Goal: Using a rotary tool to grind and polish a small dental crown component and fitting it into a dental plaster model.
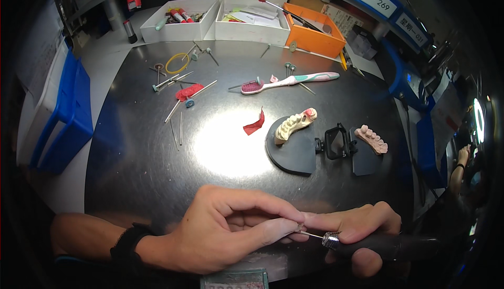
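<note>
My left hand (212, 234) is closed in a pinch near the front of the metal work surface. Between its thumb and forefinger sits a tiny piece (300, 227), mostly hidden by the fingertips; its kind cannot be made out. My right hand (367, 223) grips a dark rotary handpiece (391, 247) with a silver collar. The handpiece's thin bur (313, 234) points left and meets the piece at my left fingertips. Beyond my hands lies an opened black articulator (336, 142), carrying a cream dental model (294, 126) with a pink patch and a smaller pinkish dental model (371, 139).
A red wax scrap (255, 123) lies left of the articulator. Farther back are a toothbrush (294, 80), several loose rotary burs (170, 81) and a yellow rubber band (177, 63). White boxes (181, 33) and an orange box (317, 42) line the rear; blue bins (71, 110) stand left.
</note>
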The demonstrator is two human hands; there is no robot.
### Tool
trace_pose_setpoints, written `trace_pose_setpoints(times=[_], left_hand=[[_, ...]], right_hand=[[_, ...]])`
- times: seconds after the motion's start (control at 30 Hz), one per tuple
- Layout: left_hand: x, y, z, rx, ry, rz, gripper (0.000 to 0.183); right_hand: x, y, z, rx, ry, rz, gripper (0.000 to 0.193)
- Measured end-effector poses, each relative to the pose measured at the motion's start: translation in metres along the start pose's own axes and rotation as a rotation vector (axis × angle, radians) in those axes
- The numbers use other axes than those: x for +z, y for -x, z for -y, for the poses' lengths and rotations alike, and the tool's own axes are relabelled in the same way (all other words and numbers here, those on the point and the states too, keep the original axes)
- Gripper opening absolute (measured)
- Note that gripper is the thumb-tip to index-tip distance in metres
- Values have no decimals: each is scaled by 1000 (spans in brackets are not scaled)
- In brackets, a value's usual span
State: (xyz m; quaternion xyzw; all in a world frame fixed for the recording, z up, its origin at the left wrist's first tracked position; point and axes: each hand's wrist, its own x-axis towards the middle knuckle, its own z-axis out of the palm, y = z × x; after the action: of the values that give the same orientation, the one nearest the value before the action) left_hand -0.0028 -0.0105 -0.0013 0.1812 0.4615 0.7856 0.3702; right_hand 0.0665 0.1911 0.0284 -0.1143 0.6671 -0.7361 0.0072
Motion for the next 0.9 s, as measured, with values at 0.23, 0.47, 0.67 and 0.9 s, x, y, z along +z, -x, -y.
trace_pose_setpoints(times=[0.23, 0.47, 0.67, 0.9], left_hand=[[-2, 0, 0, 11, 44, 36, 20], [-1, -3, 0, -1, 31, 39, 20], [1, -3, -2, -24, 19, 23, 20], [1, -2, -2, -40, -3, 17, 20]], right_hand=[[0, 1, -1, -34, 55, -45, 29], [-9, 4, 4, 97, 17, 27, 32], [-8, 7, 2, 120, -49, -6, 29], [-7, 3, 9, 136, 10, 26, 24]])
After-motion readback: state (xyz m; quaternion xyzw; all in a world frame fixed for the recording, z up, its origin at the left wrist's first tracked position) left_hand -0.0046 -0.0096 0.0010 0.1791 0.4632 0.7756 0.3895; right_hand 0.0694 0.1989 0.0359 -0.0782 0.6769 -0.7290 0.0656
